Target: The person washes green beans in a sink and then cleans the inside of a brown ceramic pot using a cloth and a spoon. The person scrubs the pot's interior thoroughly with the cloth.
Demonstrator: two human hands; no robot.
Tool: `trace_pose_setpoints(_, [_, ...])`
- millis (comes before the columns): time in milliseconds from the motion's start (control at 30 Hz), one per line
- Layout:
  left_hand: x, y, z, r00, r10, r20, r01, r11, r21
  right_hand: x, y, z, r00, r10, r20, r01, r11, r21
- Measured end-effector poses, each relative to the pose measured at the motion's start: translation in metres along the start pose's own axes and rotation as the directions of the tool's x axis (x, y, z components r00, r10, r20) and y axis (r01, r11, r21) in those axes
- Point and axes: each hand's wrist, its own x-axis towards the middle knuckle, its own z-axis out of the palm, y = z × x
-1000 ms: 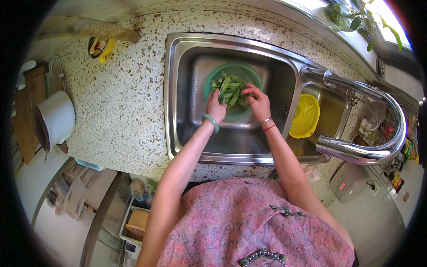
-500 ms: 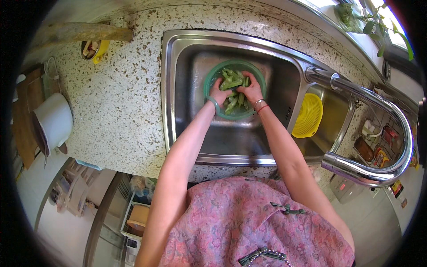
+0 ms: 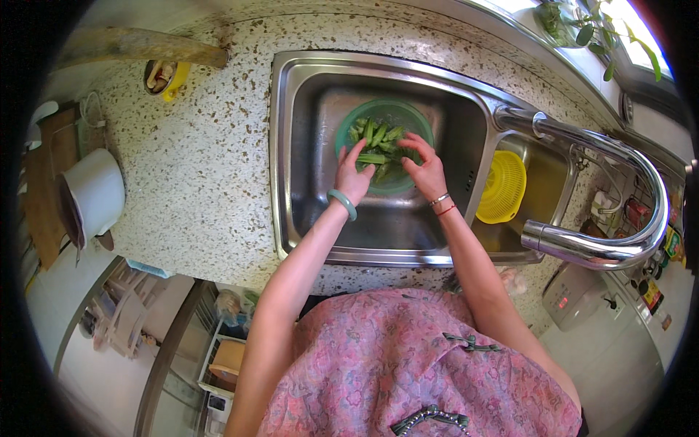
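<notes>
A round green plastic basin [image 3: 425,125] stands in the larger bowl of a steel sink [image 3: 378,231]. Wet pieces of green vegetable [image 3: 377,135], cut into short stalks, lie inside it; their exact kind is unclear. My left hand [image 3: 354,179], with a pale green bangle at the wrist, is over the basin's near left rim, fingers apart and nothing gripped. Over the right rim, my right hand [image 3: 428,170] has its thumb and fingers spread with nothing between them. Both hands are just above or beside the vegetable pieces; whether the fingertips touch them I cannot tell.
A yellow colander [image 3: 502,188] sits in the smaller sink bowl. The large chrome faucet [image 3: 611,251] arches over the right side. On the speckled counter are a yellow cup [image 3: 172,86] at the back left and a white pot [image 3: 95,191] at the far left.
Both hands have let go of the vegetable pieces and drawn back toward the near side, moving apart. The pieces have settled into the basin. The view has shifted slightly.
</notes>
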Motion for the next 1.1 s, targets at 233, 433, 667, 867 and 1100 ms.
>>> trace_pose_setpoints(233, [0.023,-0.017,0.038,0.997,-0.055,-0.046,0.056,0.998,0.023,0.015,0.032,0.044,0.994,0.051,-0.098,-0.069,0.979,-0.190])
trace_pose_setpoints(433, [0.068,-0.053,0.044,0.999,-0.038,0.028,0.041,0.993,-0.115,0.031,0.021,0.055,0.975,0.198,-0.104,-0.224,0.870,-0.439])
trace_pose_setpoints(667, [0.048,-0.032,0.034,0.994,0.084,0.063,-0.093,0.985,0.143,0.035,0.024,0.035,0.988,-0.123,-0.097,0.097,0.967,-0.236])
trace_pose_setpoints(867, [0.001,-0.022,0.008,0.996,0.029,0.088,-0.051,0.965,0.258,-0.002,-0.008,0.007,0.960,-0.282,0.006,0.272,0.919,-0.285])
trace_pose_setpoints(1100, [-0.011,0.003,0.011,0.991,0.133,0.030,-0.135,0.946,0.294,-0.010,0.008,0.026,0.996,-0.063,-0.060,0.047,0.969,-0.243])
